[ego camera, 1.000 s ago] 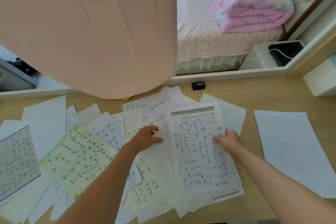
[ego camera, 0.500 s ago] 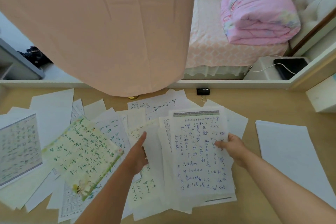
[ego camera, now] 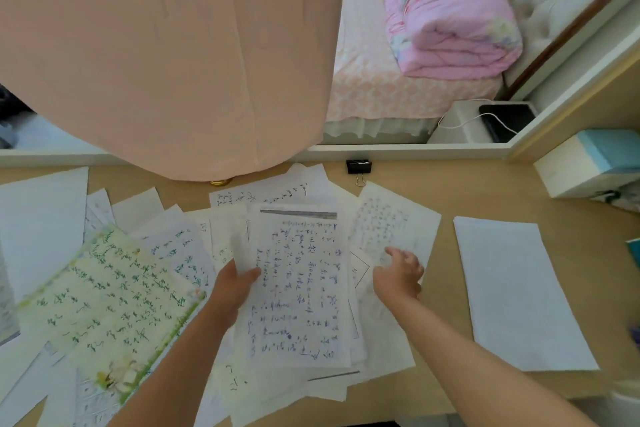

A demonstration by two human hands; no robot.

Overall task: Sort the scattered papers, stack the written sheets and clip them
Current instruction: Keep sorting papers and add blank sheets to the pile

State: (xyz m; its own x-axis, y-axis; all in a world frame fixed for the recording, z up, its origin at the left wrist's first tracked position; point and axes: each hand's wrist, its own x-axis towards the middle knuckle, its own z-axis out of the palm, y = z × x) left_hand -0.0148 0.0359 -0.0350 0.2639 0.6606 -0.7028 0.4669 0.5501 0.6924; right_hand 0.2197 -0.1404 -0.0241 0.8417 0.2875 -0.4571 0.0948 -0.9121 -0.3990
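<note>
Since half a second ago the right hand has left the right edge of the written stack and shifted towards the worktop's right edge, over a faintly written sheet just beside it. Its fingers are blurred, and whether they pinch that sheet or only touch it cannot be told. The left hand now grips the stack's left edge, thumb on top.

The stack lies mid-worktop, near the front edge, over other loose sheets. A green-bordered sheet lies tilted towards the left edge. A pile of blank sheets sits apart near the right edge. A black binder clip stands at the rear edge.

The worktop is pale wood. A white and blue box occupies the rear right corner. Peach fabric, possibly a lampshade, hangs over the rear left. Beyond the rear edge is a bed carrying a folded pink quilt.
</note>
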